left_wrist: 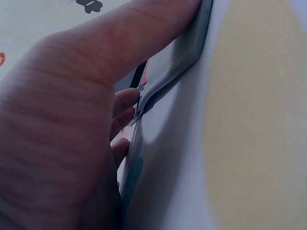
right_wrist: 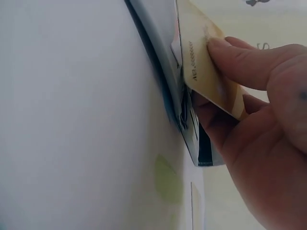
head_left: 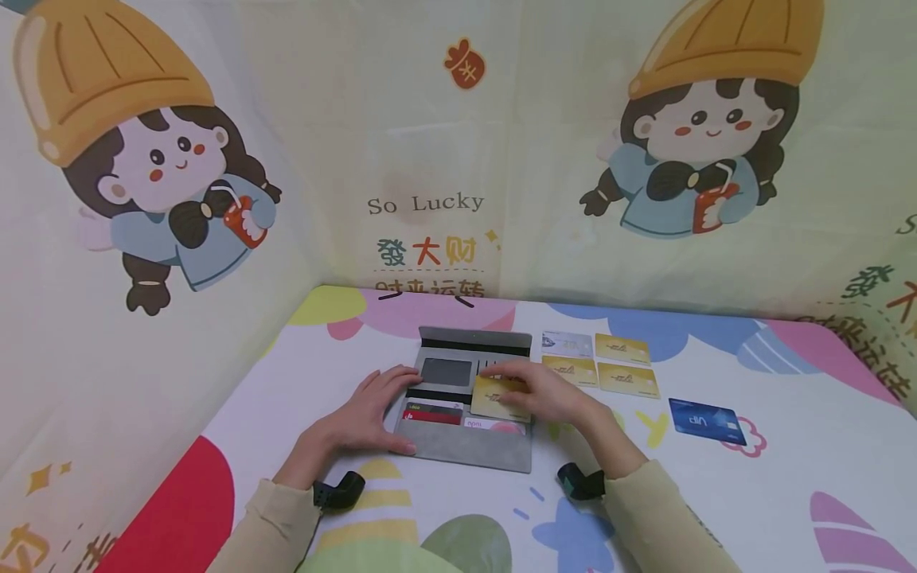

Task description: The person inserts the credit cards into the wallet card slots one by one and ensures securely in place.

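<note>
Cream fabric backdrop [head_left: 315, 119], printed with cartoon figures in orange hats and the words "So Lucky"; before it, a table [head_left: 781, 493] under a white covering with multicoloured cartoon shapes.

Item: unfolded grey wallet with black bands [head_left: 473, 452], flat on the table, its far flap raised. Fitted with a dark rectangular window pocket [head_left: 446, 372] at left; red-and-dark-grey card edges [head_left: 433, 415] show in the near left pocket, a white-and-pink card [head_left: 496, 426] in the near right.

Item: gold plastic card [head_left: 489, 404], above the wallet's right half, tilted; whether its edge sits in a slot cannot be told.

Right hand [head_left: 552, 391]: grip closed on the gold card, thumb on one face, fingers behind.

Left hand [head_left: 364, 415]: grip spread, holding nothing up, thumb and fingers resting along the wallet's left edge.

Right of wallet: one silver-grey card [head_left: 567, 344] and three further gold cards [head_left: 628, 380], set in two rows; one dark-blue card [head_left: 708, 421], apart, nearer the person.

Sleeves [head_left: 666, 517]: beige, two.
</note>
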A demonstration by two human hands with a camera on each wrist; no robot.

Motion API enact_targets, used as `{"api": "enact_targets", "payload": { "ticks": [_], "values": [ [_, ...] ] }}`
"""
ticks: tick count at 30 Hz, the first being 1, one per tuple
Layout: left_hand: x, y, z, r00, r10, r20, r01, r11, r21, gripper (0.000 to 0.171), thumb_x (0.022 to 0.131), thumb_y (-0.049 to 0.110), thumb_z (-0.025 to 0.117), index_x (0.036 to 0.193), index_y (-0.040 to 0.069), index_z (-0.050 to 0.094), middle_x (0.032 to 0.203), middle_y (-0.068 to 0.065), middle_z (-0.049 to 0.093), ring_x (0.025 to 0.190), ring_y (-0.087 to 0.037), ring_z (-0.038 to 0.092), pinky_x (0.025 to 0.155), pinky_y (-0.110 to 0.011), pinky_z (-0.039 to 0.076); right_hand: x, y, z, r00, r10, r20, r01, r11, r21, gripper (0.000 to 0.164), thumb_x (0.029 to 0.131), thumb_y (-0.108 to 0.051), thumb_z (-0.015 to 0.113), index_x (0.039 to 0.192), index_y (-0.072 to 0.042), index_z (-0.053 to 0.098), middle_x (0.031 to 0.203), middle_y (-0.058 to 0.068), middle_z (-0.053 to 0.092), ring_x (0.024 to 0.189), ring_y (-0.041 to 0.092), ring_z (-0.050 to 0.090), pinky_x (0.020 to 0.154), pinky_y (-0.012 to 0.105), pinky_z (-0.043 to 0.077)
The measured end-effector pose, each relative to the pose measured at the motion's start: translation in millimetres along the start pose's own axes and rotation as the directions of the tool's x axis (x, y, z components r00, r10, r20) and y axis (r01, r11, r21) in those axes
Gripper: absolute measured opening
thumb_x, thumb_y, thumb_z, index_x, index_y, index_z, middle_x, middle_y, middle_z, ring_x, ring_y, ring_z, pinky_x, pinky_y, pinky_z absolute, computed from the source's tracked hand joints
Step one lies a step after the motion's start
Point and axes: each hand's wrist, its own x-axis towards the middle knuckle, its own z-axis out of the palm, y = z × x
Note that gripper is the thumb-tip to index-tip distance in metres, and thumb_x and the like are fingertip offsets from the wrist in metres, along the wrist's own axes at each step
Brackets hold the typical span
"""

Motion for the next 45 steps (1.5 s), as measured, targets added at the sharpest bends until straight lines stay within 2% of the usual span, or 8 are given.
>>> {"api": "enact_targets", "payload": {
  "ticks": [17, 29, 37, 45],
  "values": [
    [0.1, -0.2, 0.2, 1.0, -0.004, 0.003, 0.004, 1.0, 0.01, 0.099, 0.061, 0.07, 0.069, 0.141, 0.02, 0.037, 0.146, 0.005, 0.028, 0.134, -0.012, 0.021, 0.111, -0.045, 0.005, 3, 1, 6, 0.999, -0.046, 0.001, 0.046, 0.998, -0.044, 0.042, 0.089, -0.009, 0.063, 0.129, -0.016, 0.056, 0.125, -0.003, 0.055, 0.101, 0.013, 0.051, 0.094, 0.037, 0.043],
    [0.1, 0.1, 0.2, 1.0, -0.009, 0.005, 0.009, 1.0, 0.003, 0.1, 0.061, 0.069, 0.069, 0.142, 0.02, 0.036, 0.147, 0.004, 0.028, 0.134, -0.012, 0.02, 0.111, -0.045, 0.005, 3, -1, 11, 0.999, 0.005, 0.047, -0.003, 0.999, -0.037, 0.041, 0.09, -0.009, 0.062, 0.129, -0.021, 0.055, 0.121, -0.007, 0.054, 0.099, 0.014, 0.05, 0.091, 0.036, 0.044],
    [0.5, -1.2, 1.0, 1.0, -0.003, 0.004, 0.003, 1.0, 0.005, 0.1, 0.062, 0.07, 0.068, 0.142, 0.02, 0.036, 0.147, 0.004, 0.028, 0.134, -0.013, 0.021, 0.111, -0.045, 0.005, 3, -4, 12, 0.999, -0.002, 0.033, 0.005, 0.994, -0.106, 0.039, 0.088, -0.011, 0.064, 0.126, -0.022, 0.057, 0.118, -0.009, 0.055, 0.096, 0.012, 0.049, 0.089, 0.034, 0.044],
    [0.4, -2.9, 1.4, 1.0, 0.013, -0.005, -0.013, 1.0, 0.022, 0.1, 0.062, 0.071, 0.068, 0.142, 0.02, 0.036, 0.147, 0.004, 0.028, 0.134, -0.012, 0.021, 0.111, -0.045, 0.005, 0, -10, 10, 0.999, 0.045, -0.003, -0.045, 0.979, -0.197, 0.037, 0.086, -0.017, 0.067, 0.122, -0.024, 0.06, 0.115, -0.005, 0.052, 0.096, 0.013, 0.048, 0.083, 0.029, 0.046]
  ]
}}
